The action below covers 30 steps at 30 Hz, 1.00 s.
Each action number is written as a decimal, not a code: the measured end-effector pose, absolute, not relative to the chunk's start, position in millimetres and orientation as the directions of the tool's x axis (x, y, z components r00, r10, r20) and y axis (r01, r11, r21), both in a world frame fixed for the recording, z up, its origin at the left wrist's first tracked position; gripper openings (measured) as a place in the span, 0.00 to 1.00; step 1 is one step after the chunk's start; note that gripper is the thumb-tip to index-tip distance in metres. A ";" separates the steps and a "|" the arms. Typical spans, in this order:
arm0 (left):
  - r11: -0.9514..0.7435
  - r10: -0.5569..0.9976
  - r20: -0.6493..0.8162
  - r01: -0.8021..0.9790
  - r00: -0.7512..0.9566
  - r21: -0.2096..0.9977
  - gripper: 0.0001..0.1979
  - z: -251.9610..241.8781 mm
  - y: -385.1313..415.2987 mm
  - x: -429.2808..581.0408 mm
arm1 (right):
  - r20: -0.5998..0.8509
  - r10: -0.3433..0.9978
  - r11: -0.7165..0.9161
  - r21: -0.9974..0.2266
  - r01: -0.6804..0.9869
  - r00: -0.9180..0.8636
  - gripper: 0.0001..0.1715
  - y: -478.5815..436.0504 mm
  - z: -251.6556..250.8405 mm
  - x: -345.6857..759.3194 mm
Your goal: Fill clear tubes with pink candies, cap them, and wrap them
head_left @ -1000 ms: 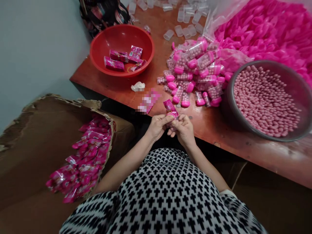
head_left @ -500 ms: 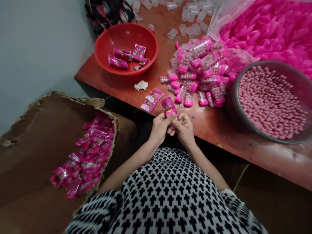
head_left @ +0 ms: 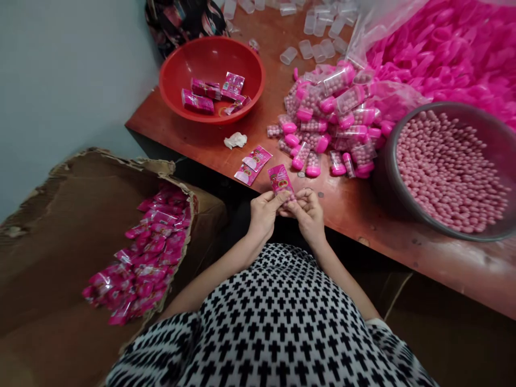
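Both hands pinch one small pink printed packet (head_left: 279,178) at the table's front edge. My left hand (head_left: 263,214) grips its lower left side, thumb on top. My right hand (head_left: 309,216) holds the lower right corner between thumb and fingers; some of its fingertips are hidden behind the packet. Just beyond lie two similar flat packets (head_left: 256,159), overlapping on the table. To the right of them is a heap of clear vials with pink caps (head_left: 314,163), filled with pink beads.
A red bowl (head_left: 169,102) holds several packets. White crumpled tissue (head_left: 235,141) lies nearby. At right stand a grey tub (head_left: 387,161) of pink beads and a bag of pink plastic pieces (head_left: 443,54). Clear cups (head_left: 306,49) lie behind. A cardboard box (head_left: 48,258) at left holds filled pink packets (head_left: 149,258).
The held packet now lies flatter and shows more of its printed face. My fingers have shifted slightly on its lower end. The whole view has moved a little.
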<state>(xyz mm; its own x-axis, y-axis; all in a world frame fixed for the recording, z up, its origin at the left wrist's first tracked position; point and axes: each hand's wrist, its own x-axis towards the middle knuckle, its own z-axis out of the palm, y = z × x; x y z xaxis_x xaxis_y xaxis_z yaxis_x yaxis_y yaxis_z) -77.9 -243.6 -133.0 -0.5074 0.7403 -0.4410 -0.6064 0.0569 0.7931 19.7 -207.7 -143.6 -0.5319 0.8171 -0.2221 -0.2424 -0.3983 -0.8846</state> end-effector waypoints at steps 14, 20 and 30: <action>-0.023 0.813 -0.409 -0.725 -0.415 0.689 0.18 -109.6 -292.3 -96.5 | -0.212 0.600 -0.441 -0.892 -0.098 -0.771 0.28 -208.9 -130.7 -2.4; -0.243 0.450 -0.298 -0.437 -0.842 0.866 0.29 -104.0 -330.4 -146.3 | -0.207 0.576 -0.361 -0.933 -0.018 -0.791 0.19 -210.7 -126.8 -15.6; 0.366 0.585 0.252 0.528 -0.771 0.767 0.17 -158.3 -197.4 -213.3 | -0.281 0.669 -0.302 -0.949 0.094 -0.688 0.17 -215.1 -139.3 0.3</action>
